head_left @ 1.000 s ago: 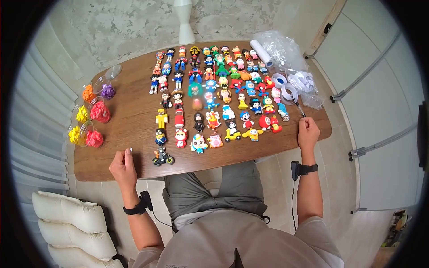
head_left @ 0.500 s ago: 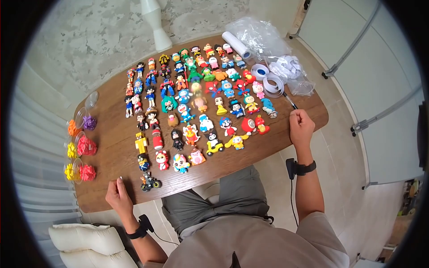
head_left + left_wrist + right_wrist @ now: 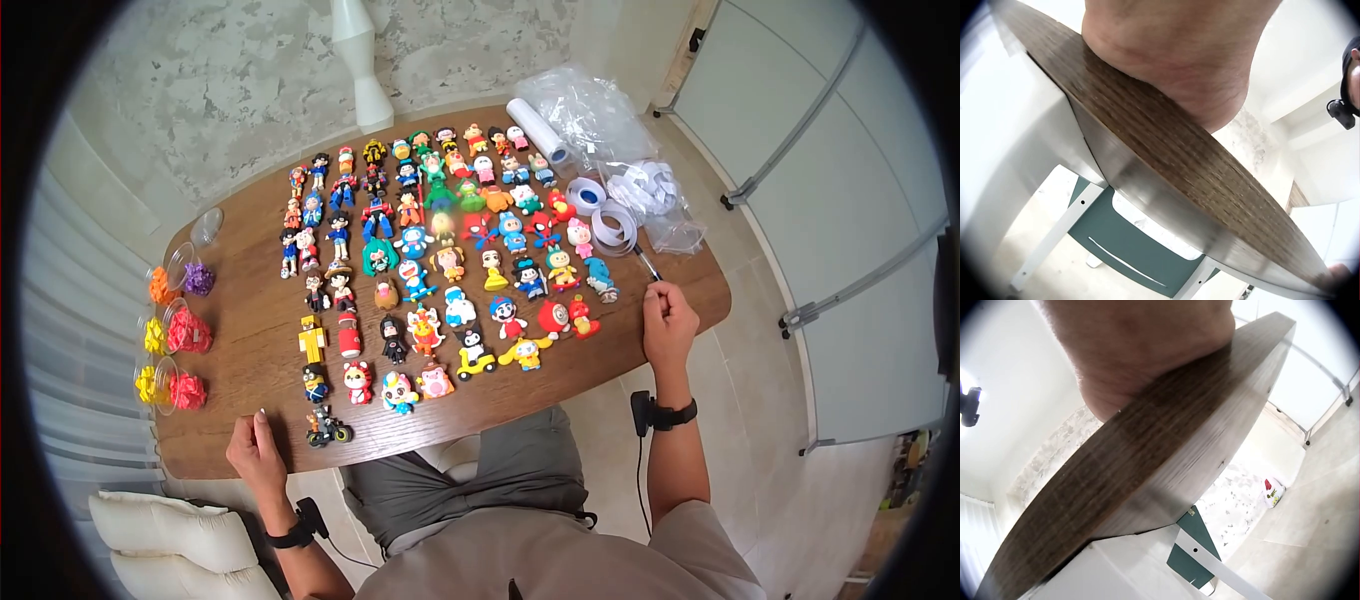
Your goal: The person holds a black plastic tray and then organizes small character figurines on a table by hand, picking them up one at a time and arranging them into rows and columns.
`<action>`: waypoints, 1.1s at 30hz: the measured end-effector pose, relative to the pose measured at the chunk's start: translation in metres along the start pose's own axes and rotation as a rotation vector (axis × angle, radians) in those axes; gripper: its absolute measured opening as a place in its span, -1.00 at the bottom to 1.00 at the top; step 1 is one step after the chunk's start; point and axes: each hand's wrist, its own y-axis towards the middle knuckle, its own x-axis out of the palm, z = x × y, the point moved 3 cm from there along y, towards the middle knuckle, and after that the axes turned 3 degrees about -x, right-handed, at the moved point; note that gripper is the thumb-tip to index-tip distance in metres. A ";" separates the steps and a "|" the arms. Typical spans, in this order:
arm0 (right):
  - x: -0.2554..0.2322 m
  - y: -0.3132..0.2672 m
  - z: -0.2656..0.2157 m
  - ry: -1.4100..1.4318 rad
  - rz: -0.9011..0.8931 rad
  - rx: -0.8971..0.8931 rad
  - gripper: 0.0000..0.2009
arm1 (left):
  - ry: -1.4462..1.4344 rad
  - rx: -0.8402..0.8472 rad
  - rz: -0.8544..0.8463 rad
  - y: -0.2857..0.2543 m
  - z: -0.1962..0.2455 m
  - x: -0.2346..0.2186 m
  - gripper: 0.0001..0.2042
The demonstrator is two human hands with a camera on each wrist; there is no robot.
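Note:
My left hand (image 3: 257, 455) rests at the table's near left edge, fingers curled in and thumb on top. Just right of it stands a small black motorcycle toy with a rider (image 3: 329, 428). My right hand (image 3: 670, 325), curled into a fist, rests on the near right edge. A dark pen (image 3: 649, 264) lies with its end right at the knuckles. Between the hands, colourful toy figures lie in rows, among them a yellow blocky figure (image 3: 312, 340) and a blue figure (image 3: 601, 279). In both wrist views the heel of the hand sits on the wooden edge.
Rolls of white tape (image 3: 612, 231), a white roll (image 3: 538, 131) and clear plastic bags (image 3: 590, 105) lie at the back right. Clear cups with red (image 3: 188, 331), yellow, orange and purple pieces stand along the left edge. A white cushioned seat (image 3: 180, 545) stands below left.
The head view has turned and shifted, so the table appears tilted. Both hands stay curled at the table's near edge. The figures keep their places.

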 end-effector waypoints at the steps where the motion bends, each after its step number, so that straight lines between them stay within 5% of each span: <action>1: 0.001 0.000 0.001 -0.001 -0.003 -0.002 -0.91 | 0.002 0.001 0.002 0.000 -0.001 0.000 -0.64; 17: 0.001 0.000 0.004 -0.042 -0.043 -0.029 -0.87 | 0.000 -0.001 0.010 0.001 0.002 -0.003 -0.69; 29: -0.019 0.024 0.030 0.358 -0.142 0.288 -0.87 | -0.003 0.010 0.007 0.001 -0.001 -0.004 -0.71; 33: -0.041 0.056 0.062 0.174 -0.078 0.164 -0.82 | -0.023 0.011 0.010 0.000 0.002 -0.006 -0.71</action>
